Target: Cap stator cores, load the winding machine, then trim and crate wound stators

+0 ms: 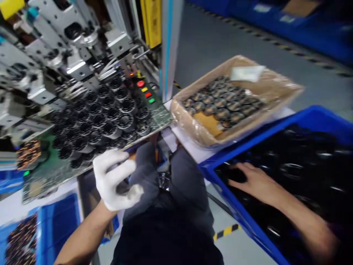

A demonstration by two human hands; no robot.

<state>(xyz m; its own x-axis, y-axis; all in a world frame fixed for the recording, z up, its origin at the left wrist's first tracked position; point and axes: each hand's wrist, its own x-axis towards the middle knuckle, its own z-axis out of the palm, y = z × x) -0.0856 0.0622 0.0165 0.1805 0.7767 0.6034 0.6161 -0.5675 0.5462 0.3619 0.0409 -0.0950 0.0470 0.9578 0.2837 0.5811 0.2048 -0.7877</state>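
Observation:
My left hand (116, 179), in a white glove, hovers just off the front edge of the machine table. Its fingers are loosely curled and apart, with nothing between them. Close by on the table stand rows of dark hollow cylindrical parts (96, 121), stacked in places. My bare right hand (253, 180) reaches into a blue bin (208, 165) of shiny black round parts (292, 171). Thumb and fingers curve around a black round part (237, 175) near the bin's left corner; its far side blends into the dark contents.
A plastic-lined cardboard box (193, 129) holds rows of metal-and-copper parts, beyond the blue bin. Machine clamps (44, 90) overhang the table at left, with push buttons (148, 95) on its right. Copper-coloured pieces (22, 239) fill a bin at lower left. A metal post (168, 48) rises behind.

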